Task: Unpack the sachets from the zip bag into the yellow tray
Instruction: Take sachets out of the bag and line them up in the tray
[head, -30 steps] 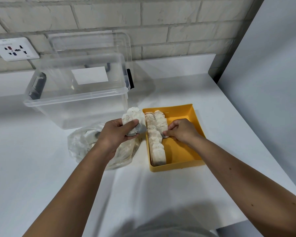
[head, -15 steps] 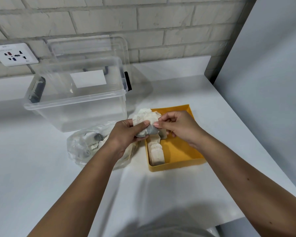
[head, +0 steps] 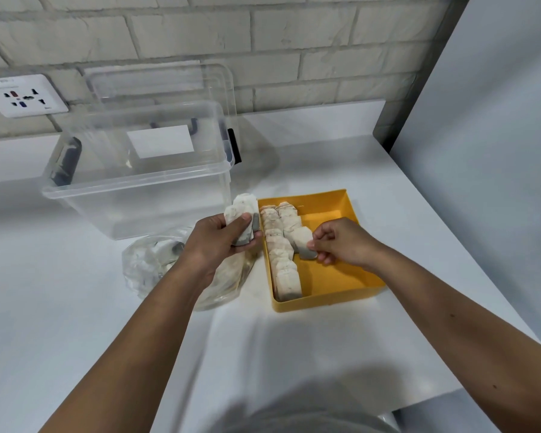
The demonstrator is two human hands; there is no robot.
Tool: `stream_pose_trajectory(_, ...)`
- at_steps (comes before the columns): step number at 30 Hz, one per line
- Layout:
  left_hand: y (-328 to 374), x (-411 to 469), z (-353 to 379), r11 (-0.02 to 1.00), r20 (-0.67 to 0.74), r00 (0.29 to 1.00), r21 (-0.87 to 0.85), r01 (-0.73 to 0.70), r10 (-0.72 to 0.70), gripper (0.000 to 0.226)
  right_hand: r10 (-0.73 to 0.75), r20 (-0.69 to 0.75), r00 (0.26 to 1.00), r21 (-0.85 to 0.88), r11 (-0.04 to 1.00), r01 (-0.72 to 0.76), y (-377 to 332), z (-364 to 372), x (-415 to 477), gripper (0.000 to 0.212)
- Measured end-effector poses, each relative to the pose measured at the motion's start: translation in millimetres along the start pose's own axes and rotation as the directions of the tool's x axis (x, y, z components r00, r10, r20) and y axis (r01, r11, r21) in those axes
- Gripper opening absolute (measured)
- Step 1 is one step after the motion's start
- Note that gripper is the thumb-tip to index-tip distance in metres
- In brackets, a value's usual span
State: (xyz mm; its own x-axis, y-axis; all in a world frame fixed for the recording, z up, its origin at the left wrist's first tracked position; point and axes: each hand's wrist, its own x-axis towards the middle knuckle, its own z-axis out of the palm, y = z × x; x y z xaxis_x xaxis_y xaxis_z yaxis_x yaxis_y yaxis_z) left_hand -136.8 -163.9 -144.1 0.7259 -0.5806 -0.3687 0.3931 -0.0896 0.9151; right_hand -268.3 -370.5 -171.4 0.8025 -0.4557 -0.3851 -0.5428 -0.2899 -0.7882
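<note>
Change: sachet (head: 303,243) passed from bundle (head: 242,214) into yellow tray (head: 334,282); second row grows.
Hands: left hand (head: 219,242) grips bundle; right hand (head: 341,242) pinches sachet.

My yellow tray (head: 341,276) sits flat toward the table's right edge, its long sides running away from me. A row of sachets (head: 283,264), pale paper pouches lying overlapped, lines its left wall from near end to far end. A shorter second row (head: 286,214) starts at the far end beside it. My right hand (head: 341,242) pinches a single sachet (head: 303,242) at that short row's near end. My left hand (head: 219,239) grips a bunch of sachets (head: 242,210) just left of the tray's far left corner. The clear, crumpled zip bag (head: 144,267) lies just left of the tray, with more pouches inside.
</note>
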Motion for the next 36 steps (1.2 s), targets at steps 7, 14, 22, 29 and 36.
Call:
stream_pose_trajectory(7, -3, 4, -2, 0.997, -0.031, 0.999, 0.082, 0.007, -0.004, 0.020, 0.039, 0.010, 0.999, 0.063, 0.997, -0.039, 4, 14, 11, 0.012)
stream_pose_trajectory(14, -4, 2, 0, 0.995, -0.013, 1.000, 0.092, -0.025, 0.026, 0.018, 0.055, -0.057, 0.997, 0.050, 0.997, -0.052, 2, 17, 16, 0.013)
stream_pose_trajectory(22, -1, -3, 4, 0.991, 0.012, 0.999, 0.127, -0.033, 0.031, 0.019, 0.004, -0.192, 0.981, 0.139, 0.990, 0.023, -29, -3, -3, 0.023)
stream_pose_trajectory(29, 1, -7, 27, 0.991, 0.047, 0.999, 0.129, -0.031, 0.025, 0.016, -0.092, -0.006, 0.996, 0.315, 0.945, 0.089, -61, 4, -24, 0.022)
stream_pose_trajectory(36, 8, -10, 16, 0.989, 0.024, 1.000, 0.150, 0.006, -0.010, 0.023, -0.175, -0.184, 0.967, 0.072, 0.979, 0.190, -40, -19, -22, 0.008)
